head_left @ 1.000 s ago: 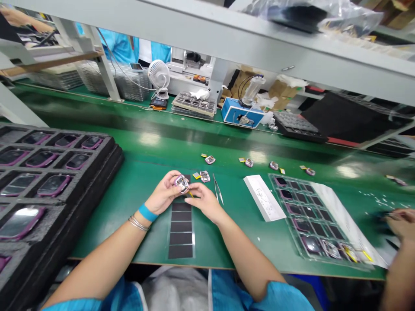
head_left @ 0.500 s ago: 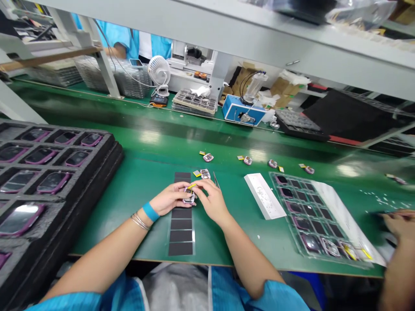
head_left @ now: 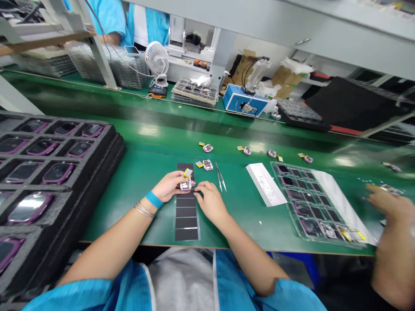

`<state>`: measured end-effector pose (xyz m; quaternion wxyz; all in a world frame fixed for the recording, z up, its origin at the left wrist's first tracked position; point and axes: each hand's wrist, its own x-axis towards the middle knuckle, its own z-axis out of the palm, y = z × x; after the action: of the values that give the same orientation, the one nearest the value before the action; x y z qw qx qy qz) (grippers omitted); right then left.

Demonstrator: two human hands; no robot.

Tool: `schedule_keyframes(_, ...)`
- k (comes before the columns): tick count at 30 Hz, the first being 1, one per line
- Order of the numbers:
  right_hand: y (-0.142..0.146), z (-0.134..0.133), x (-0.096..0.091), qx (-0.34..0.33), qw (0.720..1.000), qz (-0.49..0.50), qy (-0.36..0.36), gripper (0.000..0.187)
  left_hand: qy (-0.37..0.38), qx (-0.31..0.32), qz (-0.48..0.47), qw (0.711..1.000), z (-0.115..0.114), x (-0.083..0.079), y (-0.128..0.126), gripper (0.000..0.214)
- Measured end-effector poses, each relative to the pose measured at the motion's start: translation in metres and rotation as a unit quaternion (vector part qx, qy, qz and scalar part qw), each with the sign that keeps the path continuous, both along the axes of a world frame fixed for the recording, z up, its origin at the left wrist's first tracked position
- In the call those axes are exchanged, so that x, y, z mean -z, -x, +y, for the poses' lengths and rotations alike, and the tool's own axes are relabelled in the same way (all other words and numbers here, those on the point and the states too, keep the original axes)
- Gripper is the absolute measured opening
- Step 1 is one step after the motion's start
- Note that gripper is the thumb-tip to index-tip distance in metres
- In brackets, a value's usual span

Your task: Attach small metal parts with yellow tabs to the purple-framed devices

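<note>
My left hand grips a small smartwatch case, its open inside showing and its yellow-edged battery folded out above it. Below lies a strip of black rectangular pads, partly covered by that hand. My right hand has thumb and forefinger pinched at the strip's right edge, close to the case; what is between the fingertips is too small to make out. Just beyond, another open watch case rests on the green table with its battery beside it. Metal tweezers lie to its right.
At left stands a black foam tray of purple-framed watches. To the right are a white box and a clear plastic tray with watch parts. Several open cases line the table's far side. A co-worker's hand works at far right.
My right hand has let go of the yellow battery and moved down to the pad strip. The battery now stands out above the case in my left hand. The view has shifted slightly.
</note>
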<state>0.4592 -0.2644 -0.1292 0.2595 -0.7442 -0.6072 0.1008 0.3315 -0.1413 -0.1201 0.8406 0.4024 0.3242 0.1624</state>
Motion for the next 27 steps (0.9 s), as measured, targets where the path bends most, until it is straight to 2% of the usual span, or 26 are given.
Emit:
schedule_keyframes(5, 0.002, 0.005, 0.0, 0.012, 1.0, 0.003, 0.019, 0.011, -0.001, -0.024, 0.018, 1.0, -0.003, 0.002, -0.003, 0.016)
schedule_keyframes(10, -0.005, 0.015, 0.005, 0.024, 0.997, 0.068, 0.011, 0.008, -0.007, -0.021, 0.023, 0.999, -0.004, -0.001, -0.003, 0.018)
schedule_keyframes(13, -0.007, 0.016, 0.01, 0.013, 0.998, 0.063, -0.002, 0.011, -0.005, -0.02, 0.024, 0.999, -0.004, -0.003, -0.003, 0.015)
schedule_keyframes(16, -0.005, 0.007, 0.011, -0.046, 0.997, 0.025, -0.058, 0.01, -0.005, -0.023, 0.029, 0.999, -0.004, -0.004, -0.003, 0.013)
schedule_keyframes(18, -0.003, -0.002, 0.006, -0.084, 0.988, 0.004, -0.13, 0.007, -0.003, -0.024, 0.031, 0.999, -0.004, -0.004, -0.003, 0.014)
schedule_keyframes(20, -0.002, -0.006, -0.003, -0.093, 0.972, 0.006, -0.216, 0.006, -0.002, -0.022, 0.03, 0.999, -0.003, -0.004, -0.004, 0.016)
schedule_keyframes(22, -0.003, -0.003, -0.012, -0.075, 0.957, 0.059, -0.273, 0.007, -0.005, -0.023, 0.03, 0.999, -0.003, -0.003, -0.005, 0.017)
schedule_keyframes(23, -0.005, 0.002, -0.015, -0.067, 0.953, 0.112, -0.274, 0.007, -0.009, -0.028, 0.032, 0.999, -0.003, -0.003, -0.005, 0.016)
schedule_keyframes(25, -0.009, 0.015, -0.016, -0.062, 0.942, 0.247, -0.219, 0.012, -0.016, -0.04, 0.037, 0.998, -0.004, -0.002, -0.006, 0.015)
schedule_keyframes(27, -0.014, 0.027, -0.011, -0.066, 0.917, 0.367, -0.138, 0.022, -0.023, -0.045, 0.042, 0.998, -0.005, -0.003, -0.007, 0.013)
